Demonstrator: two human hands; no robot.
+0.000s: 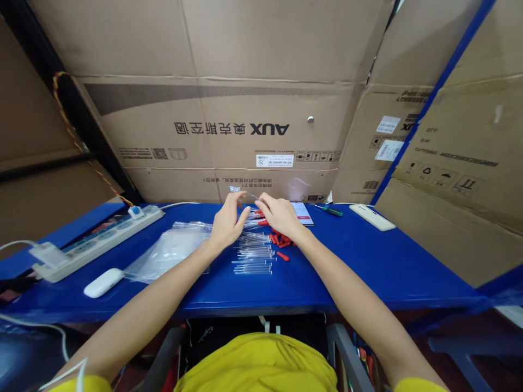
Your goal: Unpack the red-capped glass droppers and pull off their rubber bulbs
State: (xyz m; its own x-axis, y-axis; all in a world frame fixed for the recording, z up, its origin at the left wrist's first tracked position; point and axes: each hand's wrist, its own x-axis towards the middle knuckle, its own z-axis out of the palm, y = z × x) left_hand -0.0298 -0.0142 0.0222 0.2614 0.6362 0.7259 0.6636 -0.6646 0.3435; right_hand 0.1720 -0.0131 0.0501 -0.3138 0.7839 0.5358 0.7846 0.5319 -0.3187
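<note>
My left hand [227,222] is over the back middle of the blue table, its thumb and forefinger spread apart. Beside it, my right hand [280,215] has its fingertips pinched on a thin clear tube, whose other end points toward my left fingertips. Under and between the hands lie several clear tubes with red rubber bulbs [261,223]. Nearer to me, a row of thin clear tubes [253,253] without bulbs lies side by side. Loose red rubber bulbs [283,256] are scattered right of them, partly hidden by my right forearm.
Clear plastic bags [167,250] lie left, beside a white rounded device [103,282] and a power strip [102,239]. At the back right are a phone [303,213], a green screwdriver [329,210] and a pale phone-like slab [371,217]. Cardboard [229,109] walls the table's back.
</note>
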